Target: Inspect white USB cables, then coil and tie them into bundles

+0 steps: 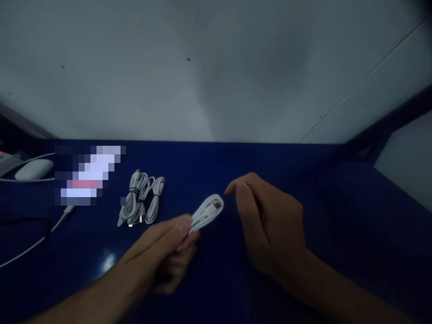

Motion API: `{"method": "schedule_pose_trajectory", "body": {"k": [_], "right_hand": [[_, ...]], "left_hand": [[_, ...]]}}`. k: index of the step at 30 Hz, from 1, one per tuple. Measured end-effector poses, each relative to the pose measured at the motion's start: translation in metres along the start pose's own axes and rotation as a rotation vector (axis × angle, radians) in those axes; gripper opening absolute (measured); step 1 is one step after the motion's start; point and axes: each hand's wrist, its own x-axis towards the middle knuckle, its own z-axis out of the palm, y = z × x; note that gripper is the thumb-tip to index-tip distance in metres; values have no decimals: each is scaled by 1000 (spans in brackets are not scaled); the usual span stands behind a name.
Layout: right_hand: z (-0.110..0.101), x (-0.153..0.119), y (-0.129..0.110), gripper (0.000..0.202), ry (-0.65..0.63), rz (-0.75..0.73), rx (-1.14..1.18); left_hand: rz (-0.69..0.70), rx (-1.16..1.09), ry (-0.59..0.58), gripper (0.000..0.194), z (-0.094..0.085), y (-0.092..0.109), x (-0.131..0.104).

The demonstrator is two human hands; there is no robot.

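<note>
My left hand (172, 243) pinches a coiled white USB cable (209, 210) between thumb and fingers. The coil's looped end points up and right, and a metal plug shows inside the loop. Just right of it, apart from the cable, my right hand (270, 220) is closed with its fingers curled and the thumb against the index finger. Whether anything small sits in that grip is hidden. Beyond my left hand lies a bunch of coiled white cables (140, 198), bound with dark ties, some plugs showing.
On the blue tabletop (209, 166) at left lies a lit, pixelated phone (91, 173) with a white charging cable (50, 234) plugged in. A white computer mouse (35, 169) rests beyond it. A pale wall panel (151, 90) rises along the back edge.
</note>
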Motion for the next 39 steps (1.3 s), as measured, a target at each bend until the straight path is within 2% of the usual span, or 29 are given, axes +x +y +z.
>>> {"method": "schedule_pose_trajectory", "body": {"k": [4,8,12,16,20,26,32,34,39], "right_hand": [[3,6,15,21,-130,162,-239],[9,2,26,13,-286,180,-382],[13,-3,29,6,-403,168,-459],[13,-3,30,11,-426,142,-488],[13,-2,32,7,-447,111,-438],[13,-4,31,11,-478,78,-421],[11,-3,24,10,-503,74,-387],[10,-1,22,4,-497,85,-357],[6,1,21,15,-567,154,-295]], "left_hand": [[46,-67,23,44,-13,-9,1],[20,-104,80,45,-13,-12,1],[58,-107,86,44,-11,-13,6],[52,-77,95,45,-14,-16,9],[37,-50,141,41,-12,-14,5],[55,2,286,34,-7,-14,0],[53,-1,260,31,-23,-21,7],[66,3,263,30,-25,-22,7],[51,-14,280,30,-23,-24,4]]}}
